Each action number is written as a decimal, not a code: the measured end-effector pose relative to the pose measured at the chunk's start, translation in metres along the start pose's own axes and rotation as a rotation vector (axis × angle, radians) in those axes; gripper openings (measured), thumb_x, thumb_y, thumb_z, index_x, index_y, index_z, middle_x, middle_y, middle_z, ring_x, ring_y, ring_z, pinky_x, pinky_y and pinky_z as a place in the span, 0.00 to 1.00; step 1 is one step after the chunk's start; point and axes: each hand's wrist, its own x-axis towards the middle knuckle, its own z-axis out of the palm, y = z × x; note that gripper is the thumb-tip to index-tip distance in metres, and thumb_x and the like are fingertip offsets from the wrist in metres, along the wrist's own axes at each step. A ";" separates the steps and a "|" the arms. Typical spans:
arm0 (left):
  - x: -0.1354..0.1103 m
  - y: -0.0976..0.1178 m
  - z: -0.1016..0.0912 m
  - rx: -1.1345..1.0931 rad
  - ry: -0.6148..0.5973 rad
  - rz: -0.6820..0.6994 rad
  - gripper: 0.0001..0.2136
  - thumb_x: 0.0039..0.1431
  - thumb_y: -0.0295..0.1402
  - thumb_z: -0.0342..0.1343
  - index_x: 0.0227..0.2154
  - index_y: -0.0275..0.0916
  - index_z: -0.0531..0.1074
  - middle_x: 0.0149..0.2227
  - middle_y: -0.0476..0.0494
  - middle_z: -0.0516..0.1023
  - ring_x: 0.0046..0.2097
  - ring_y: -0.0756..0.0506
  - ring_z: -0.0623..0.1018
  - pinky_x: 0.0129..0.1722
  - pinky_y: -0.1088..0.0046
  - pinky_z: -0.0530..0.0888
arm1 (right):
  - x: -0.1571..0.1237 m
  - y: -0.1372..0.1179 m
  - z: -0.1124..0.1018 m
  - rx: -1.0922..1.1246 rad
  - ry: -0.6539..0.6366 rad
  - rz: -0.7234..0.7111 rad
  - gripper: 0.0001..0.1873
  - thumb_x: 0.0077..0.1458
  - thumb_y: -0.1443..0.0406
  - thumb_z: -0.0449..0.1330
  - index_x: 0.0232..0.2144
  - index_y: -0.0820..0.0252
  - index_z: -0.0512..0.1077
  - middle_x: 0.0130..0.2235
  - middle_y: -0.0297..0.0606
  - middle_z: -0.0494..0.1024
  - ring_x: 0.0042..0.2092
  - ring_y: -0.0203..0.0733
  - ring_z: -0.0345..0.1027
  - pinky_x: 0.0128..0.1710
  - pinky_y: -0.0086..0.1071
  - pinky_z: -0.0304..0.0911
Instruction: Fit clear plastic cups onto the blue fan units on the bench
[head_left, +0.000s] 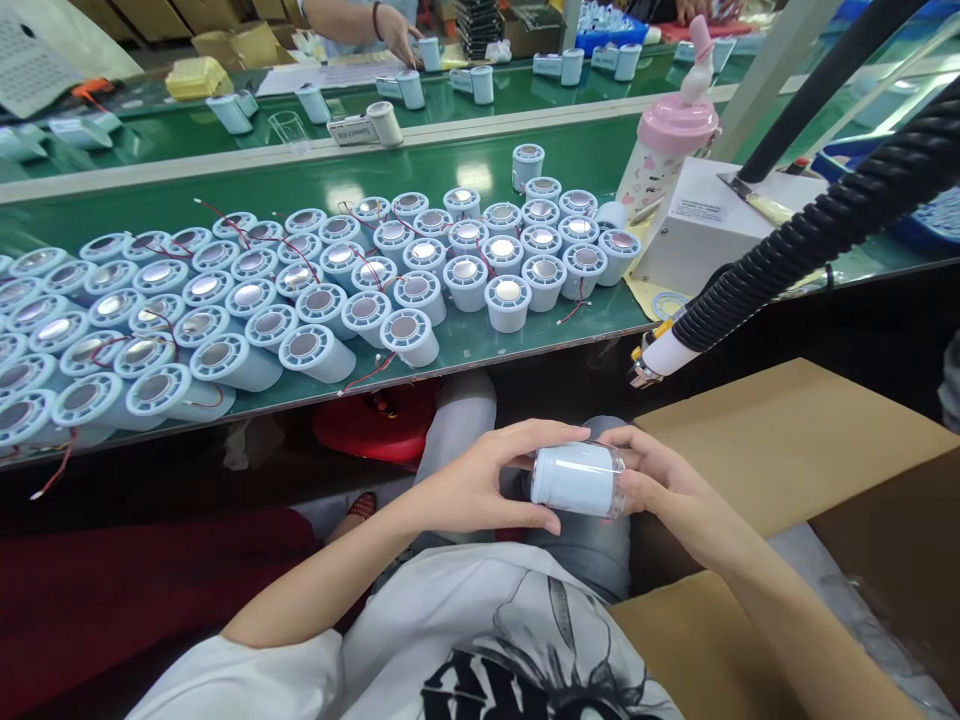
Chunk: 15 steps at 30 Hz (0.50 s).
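Observation:
I hold one pale blue-white cylinder sideways over my lap, below the bench edge. My left hand wraps its left end, thumb on top and fingers beneath. My right hand grips its right end, which has a clear cap or wrap. On the green bench above, several identical cylinders with metal disc tops and thin red wires stand packed in rows from the left edge to the middle.
A black corrugated hose with a white nozzle hangs over the bench's right side, beside a white box and a pink bottle. An open cardboard box sits at my right. Another person's hand works at the far side.

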 end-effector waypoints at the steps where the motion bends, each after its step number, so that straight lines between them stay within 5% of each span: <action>1: 0.000 0.000 0.000 -0.002 0.000 0.006 0.36 0.46 0.29 0.70 0.59 0.50 0.65 0.60 0.42 0.68 0.62 0.40 0.68 0.57 0.65 0.71 | 0.000 0.001 0.000 0.005 0.008 0.019 0.19 0.57 0.52 0.63 0.45 0.55 0.65 0.37 0.33 0.76 0.35 0.35 0.74 0.34 0.28 0.74; 15: -0.001 -0.001 0.000 -0.030 -0.009 0.045 0.37 0.45 0.28 0.70 0.59 0.50 0.65 0.63 0.40 0.65 0.64 0.39 0.65 0.59 0.62 0.69 | 0.008 0.005 0.013 0.160 -0.005 0.233 0.30 0.54 0.38 0.54 0.33 0.60 0.66 0.23 0.36 0.77 0.19 0.33 0.70 0.15 0.19 0.63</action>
